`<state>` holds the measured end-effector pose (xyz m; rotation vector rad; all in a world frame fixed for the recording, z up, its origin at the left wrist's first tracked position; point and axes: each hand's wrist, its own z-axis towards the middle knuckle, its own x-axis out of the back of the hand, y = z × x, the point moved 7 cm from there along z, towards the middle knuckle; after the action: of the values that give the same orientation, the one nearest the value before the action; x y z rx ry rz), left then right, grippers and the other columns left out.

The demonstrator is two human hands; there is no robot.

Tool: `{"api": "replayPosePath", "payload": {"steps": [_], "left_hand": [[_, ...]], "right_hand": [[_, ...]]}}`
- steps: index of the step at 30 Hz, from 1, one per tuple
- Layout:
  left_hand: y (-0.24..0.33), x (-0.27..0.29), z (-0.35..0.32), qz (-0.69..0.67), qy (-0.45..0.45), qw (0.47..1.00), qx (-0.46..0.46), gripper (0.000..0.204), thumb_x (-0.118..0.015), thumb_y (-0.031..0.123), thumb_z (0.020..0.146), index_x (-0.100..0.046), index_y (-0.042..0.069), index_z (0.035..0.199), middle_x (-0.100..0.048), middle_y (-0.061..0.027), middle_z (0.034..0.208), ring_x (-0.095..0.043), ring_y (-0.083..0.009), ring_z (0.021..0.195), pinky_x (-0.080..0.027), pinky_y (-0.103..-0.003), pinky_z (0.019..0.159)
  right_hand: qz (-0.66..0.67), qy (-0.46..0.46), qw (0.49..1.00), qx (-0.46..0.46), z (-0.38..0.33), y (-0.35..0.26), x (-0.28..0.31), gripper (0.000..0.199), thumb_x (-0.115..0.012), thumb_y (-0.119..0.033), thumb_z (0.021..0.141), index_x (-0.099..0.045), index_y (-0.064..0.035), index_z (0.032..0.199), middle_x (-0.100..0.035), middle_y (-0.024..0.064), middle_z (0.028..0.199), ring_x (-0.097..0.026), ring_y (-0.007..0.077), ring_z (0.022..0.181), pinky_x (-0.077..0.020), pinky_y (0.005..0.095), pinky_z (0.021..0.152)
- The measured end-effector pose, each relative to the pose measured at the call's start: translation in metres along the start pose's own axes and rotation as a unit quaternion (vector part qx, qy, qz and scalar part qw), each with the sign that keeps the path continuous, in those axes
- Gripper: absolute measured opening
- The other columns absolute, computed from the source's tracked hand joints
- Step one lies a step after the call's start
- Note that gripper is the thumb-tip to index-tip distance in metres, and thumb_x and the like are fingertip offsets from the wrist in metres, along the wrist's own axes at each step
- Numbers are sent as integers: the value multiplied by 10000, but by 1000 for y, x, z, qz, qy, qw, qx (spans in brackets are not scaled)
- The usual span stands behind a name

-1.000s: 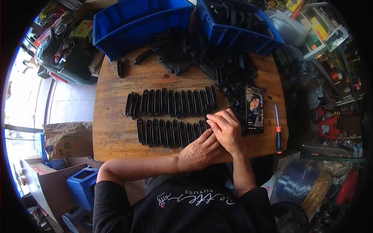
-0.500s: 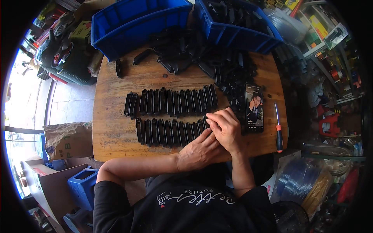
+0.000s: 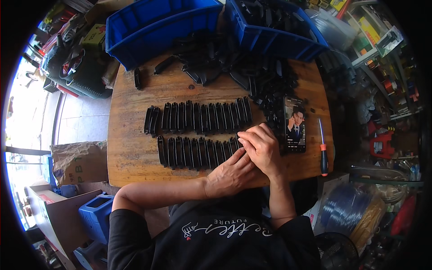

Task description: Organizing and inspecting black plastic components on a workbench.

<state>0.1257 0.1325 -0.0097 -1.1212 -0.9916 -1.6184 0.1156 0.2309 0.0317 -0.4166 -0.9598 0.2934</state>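
Two rows of slim, curved black plastic parts stand side by side on the wooden table, an upper row [image 3: 204,118] and a lower row [image 3: 193,153]. At the right end of the lower row, my right hand [image 3: 262,150] is closed, its thumb and fingers bent together close to the last parts. My left hand [image 3: 229,177] lies just below and left of it, fingers together and their tips tucked against the right hand. Whatever sits between the hands is hidden by the fingers.
A heap of black parts [image 3: 204,60] spreads at the far side, before two blue bins [image 3: 128,45] [image 3: 270,41]. Right of my hands lie a phone [image 3: 294,126] with a lit screen and a screwdriver [image 3: 323,155]. Two loose black parts [image 3: 137,78] lie far left.
Both hands stay almost in place, the right fingers shifting only very slightly. The picture on the phone screen differs a little. The rows of parts look the same.
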Motion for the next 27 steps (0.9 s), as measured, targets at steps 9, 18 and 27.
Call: {"api": "replayPosePath", "payload": {"steps": [9,18,27], "left_hand": [[0,2,1,-3,13,1000,2,451,-549,370,838,-582,79,1181,-521,-144,1276,-431,-312,1287,-244,-513,1135],[1,0,0,17,-3,1000,-8,456,-517,364,845,-595,68,1182,-503,-152,1315,-397,-332,1311,-208,-550,1142],[0,-1,-1,9,-8,1000,-3,485,-504,370,857,-566,68,1232,-478,-152,1356,-367,-323,1344,-190,-540,1153]], "right_hand": [[-2,-20,1000,9,2,-2,-1,152,-708,10,736,-655,-35,871,-590,48,823,-556,230,782,-484,340,711],[11,-37,999,5,3,0,-2,122,-712,-10,747,-674,-37,860,-606,57,816,-575,232,783,-490,341,692],[17,-18,1000,1,0,3,-3,116,-711,-16,753,-661,-40,855,-598,46,819,-569,232,780,-481,351,714]]}}
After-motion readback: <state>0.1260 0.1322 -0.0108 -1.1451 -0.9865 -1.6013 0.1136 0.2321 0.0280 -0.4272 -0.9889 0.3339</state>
